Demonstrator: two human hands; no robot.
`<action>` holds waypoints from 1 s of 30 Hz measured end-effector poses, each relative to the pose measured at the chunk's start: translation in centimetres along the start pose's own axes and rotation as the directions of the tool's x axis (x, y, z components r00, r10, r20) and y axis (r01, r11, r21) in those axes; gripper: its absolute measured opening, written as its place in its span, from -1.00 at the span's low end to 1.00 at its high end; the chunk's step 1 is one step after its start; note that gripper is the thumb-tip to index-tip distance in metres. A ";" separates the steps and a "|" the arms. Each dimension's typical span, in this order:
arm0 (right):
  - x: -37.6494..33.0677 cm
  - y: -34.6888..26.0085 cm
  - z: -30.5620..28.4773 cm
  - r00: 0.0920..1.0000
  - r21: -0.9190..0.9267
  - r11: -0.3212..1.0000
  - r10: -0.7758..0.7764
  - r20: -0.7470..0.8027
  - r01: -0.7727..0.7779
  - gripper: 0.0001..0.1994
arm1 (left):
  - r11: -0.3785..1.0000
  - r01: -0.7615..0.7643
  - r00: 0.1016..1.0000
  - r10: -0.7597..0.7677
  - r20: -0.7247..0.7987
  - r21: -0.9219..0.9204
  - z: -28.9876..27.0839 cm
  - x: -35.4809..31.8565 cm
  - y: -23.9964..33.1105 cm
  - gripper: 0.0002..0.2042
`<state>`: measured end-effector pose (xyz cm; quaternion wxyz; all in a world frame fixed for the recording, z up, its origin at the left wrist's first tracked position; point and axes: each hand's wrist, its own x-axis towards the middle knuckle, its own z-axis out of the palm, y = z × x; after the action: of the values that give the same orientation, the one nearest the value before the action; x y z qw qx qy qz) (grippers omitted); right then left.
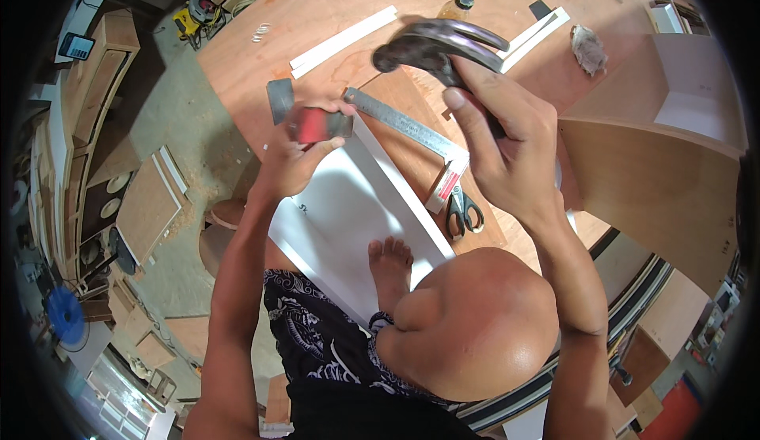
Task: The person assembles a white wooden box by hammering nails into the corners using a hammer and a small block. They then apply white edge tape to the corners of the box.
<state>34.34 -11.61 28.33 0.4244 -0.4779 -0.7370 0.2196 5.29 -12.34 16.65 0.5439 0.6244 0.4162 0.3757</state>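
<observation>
Right hand (507, 155) raised over the white board (348, 210), fingers clamped around claw hammer (439, 44) handle, head up and left of the grip. Left hand (297, 159) pinching a red-handled chisel (313, 119) above the board's upper edge.

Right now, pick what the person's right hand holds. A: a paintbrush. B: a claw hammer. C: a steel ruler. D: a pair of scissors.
B: the right hand grips a claw hammer raised over the table, while the scissors and the steel square lie on the board below it.
</observation>
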 end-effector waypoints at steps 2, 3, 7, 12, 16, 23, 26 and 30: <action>-1.7 0.8 -0.1 0.997 0.004 0.998 0.070 -0.046 -0.069 -0.74 | 0.996 -0.023 0.998 0.019 -0.054 -0.090 -0.2 -0.7 0.4 -0.52; -2.3 0.6 -0.4 0.984 -0.015 0.984 0.179 -0.019 -0.179 -0.73 | 0.990 -0.041 0.994 0.027 -0.102 -0.137 -0.5 -1.1 0.9 -0.52; -5.4 1.8 0.0 0.952 -0.056 0.950 0.307 -0.015 -0.308 -0.71 | 0.985 0.002 0.985 -0.032 -0.171 -0.173 -0.8 -1.4 2.9 -0.57; -7.7 2.1 1.5 0.891 0.038 0.891 0.449 0.072 -0.452 -0.68 | 0.943 0.305 0.932 -0.265 -0.248 0.137 -0.4 -0.4 2.1 -0.74; -8.2 1.6 3.0 0.802 -0.020 0.810 0.584 0.123 -0.586 -0.63 | 0.815 0.407 0.895 -0.266 -0.358 0.412 2.7 1.2 1.0 -0.83; -8.5 3.5 7.7 0.678 -0.017 0.688 0.718 0.161 -0.725 -0.51 | 0.776 0.436 0.891 -0.303 -0.337 0.455 4.7 2.3 0.0 -0.80; -7.4 4.8 8.6 0.653 0.020 0.664 0.728 0.209 -0.747 -0.53 | 0.785 0.486 0.856 -0.340 -0.390 0.384 4.9 2.2 0.1 -0.81; -6.0 5.7 9.1 0.659 0.099 0.656 0.717 0.228 -0.748 -0.63 | 0.760 0.579 0.779 -0.409 -0.475 0.295 4.2 2.5 0.9 -0.80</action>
<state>30.77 -13.67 16.69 0.2775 -0.6730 -0.4905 0.4790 10.16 -11.60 17.06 0.3830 0.5061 0.7380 0.2292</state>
